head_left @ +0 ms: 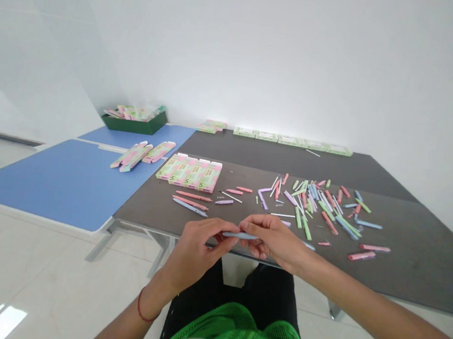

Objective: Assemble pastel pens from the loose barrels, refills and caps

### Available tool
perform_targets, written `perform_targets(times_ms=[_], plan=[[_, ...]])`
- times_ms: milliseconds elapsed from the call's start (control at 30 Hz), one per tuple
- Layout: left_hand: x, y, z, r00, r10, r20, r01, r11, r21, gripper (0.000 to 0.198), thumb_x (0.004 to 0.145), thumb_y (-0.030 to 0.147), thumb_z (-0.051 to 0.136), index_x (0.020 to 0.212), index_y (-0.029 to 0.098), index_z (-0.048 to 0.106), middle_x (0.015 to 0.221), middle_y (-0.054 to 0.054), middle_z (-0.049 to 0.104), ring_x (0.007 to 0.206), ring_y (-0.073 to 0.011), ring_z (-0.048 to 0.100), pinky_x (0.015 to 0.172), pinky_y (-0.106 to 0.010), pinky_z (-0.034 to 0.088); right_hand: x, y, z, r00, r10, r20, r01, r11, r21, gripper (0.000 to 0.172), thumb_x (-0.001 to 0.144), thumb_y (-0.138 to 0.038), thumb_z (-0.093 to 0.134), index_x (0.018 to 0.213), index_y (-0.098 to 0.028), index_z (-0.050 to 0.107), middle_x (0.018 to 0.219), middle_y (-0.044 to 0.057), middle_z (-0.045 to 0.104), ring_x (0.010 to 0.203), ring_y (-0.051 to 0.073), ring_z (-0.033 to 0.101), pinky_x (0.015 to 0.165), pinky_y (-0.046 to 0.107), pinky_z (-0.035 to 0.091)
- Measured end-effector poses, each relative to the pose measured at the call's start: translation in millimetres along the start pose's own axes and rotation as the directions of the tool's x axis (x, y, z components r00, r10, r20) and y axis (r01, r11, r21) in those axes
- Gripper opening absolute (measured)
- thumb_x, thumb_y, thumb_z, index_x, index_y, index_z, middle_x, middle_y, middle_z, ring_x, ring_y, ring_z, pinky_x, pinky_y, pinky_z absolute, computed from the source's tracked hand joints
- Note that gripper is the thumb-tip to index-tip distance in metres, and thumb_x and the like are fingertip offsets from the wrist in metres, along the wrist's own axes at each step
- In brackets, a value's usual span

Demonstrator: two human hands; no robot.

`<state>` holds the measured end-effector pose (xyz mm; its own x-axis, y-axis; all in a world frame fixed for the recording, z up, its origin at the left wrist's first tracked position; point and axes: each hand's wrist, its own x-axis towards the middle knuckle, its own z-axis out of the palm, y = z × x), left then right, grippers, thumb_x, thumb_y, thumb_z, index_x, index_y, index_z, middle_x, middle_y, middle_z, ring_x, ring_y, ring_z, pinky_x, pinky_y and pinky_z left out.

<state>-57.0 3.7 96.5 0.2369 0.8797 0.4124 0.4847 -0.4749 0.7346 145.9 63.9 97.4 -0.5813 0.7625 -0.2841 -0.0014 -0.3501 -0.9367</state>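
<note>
Between my two hands, at the near edge of the dark table, is a light blue pen piece (239,235), held level. My left hand (205,240) pinches its left end, and the fingers of my right hand (270,239) are closed on its right end. Whether it is one part or two joined parts I cannot tell, as fingertips cover it. Just beyond my left hand lie two pink pens (193,195) and a blue pen (189,207). Loose pen parts (308,199) in pink, green, blue and purple, with white refills, are strewn beyond my right hand.
Several pen boxes (189,172) stand side by side at the left of the dark table (413,237). Flattened cartons (143,154) lie on the blue table (55,178), near a green bin (134,125). More boxes (292,141) line the wall.
</note>
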Motion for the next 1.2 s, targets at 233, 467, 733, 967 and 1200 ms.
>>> perform_targets(times_ms=[233, 467, 733, 967, 1200], plan=[[2, -3, 6.3, 0.98, 0.046, 0.196, -0.083, 0.979, 0.186, 0.028, 0.105, 0.021, 0.056, 0.131, 0.024, 0.066, 0.106, -0.003, 0.076, 0.086, -0.0155, 0.071, 0.076, -0.025, 0.053, -2, 3, -1, 0.999, 0.03, -0.041, -0.032, 0.999, -0.039, 0.048, 0.088, -0.064, 0.069, 0.089, -0.016, 0.067, 0.074, 0.002, 0.067, 0.049, 0.008, 0.057, 0.039, 0.017, 0.033], [3, -5, 21.7, 0.93, 0.007, 0.368, -0.234, 0.783, 0.576, 0.026, 0.11, 0.027, 0.045, 0.13, 0.02, 0.06, 0.103, -0.007, 0.073, 0.083, -0.0198, 0.074, 0.065, -0.028, 0.049, -5, 11, 3, 0.96, 0.2, -0.195, -0.152, 0.959, 0.238, 0.042, 0.086, -0.058, 0.076, 0.094, -0.021, 0.058, 0.072, -0.004, 0.055, 0.048, 0.006, 0.045, 0.041, 0.013, 0.015], [9, -13, 32.7, 0.888, 0.082, 0.452, -0.389, 0.656, 0.646, 0.022, 0.109, 0.034, 0.049, 0.126, 0.023, 0.058, 0.085, -0.002, 0.07, 0.07, -0.0216, 0.07, 0.054, -0.029, 0.032, -8, 16, 1, 0.922, 0.275, -0.272, -0.181, 0.928, 0.325, 0.047, 0.091, -0.065, 0.068, 0.098, -0.019, 0.059, 0.082, 0.0, 0.057, 0.058, 0.011, 0.055, 0.041, 0.017, 0.025], [6, -18, 37.1, 0.916, 0.083, 0.394, -0.326, 0.727, 0.605, 0.022, 0.111, 0.029, 0.04, 0.097, 0.022, 0.055, 0.078, 0.0, 0.07, 0.064, -0.0201, 0.067, 0.055, -0.032, 0.024, -20, 3, -45, 0.954, 0.197, -0.225, -0.144, 0.962, 0.233, 0.06, 0.095, -0.076, 0.051, 0.102, -0.017, 0.061, 0.099, 0.009, 0.065, 0.075, 0.019, 0.065, 0.061, 0.036, 0.061], [9, -33, 35.2, 0.938, 0.068, 0.339, -0.276, 0.736, 0.618, 0.021, 0.11, 0.026, 0.041, 0.096, 0.022, 0.055, 0.08, -0.002, 0.07, 0.071, -0.0207, 0.066, 0.061, -0.031, 0.032, -49, -10, -122, 0.894, -0.098, -0.438, -0.003, 0.975, -0.224, 0.033, 0.094, -0.054, 0.069, 0.101, -0.021, 0.066, 0.1, 0.006, 0.069, 0.08, 0.017, 0.067, 0.069, 0.029, 0.059]])
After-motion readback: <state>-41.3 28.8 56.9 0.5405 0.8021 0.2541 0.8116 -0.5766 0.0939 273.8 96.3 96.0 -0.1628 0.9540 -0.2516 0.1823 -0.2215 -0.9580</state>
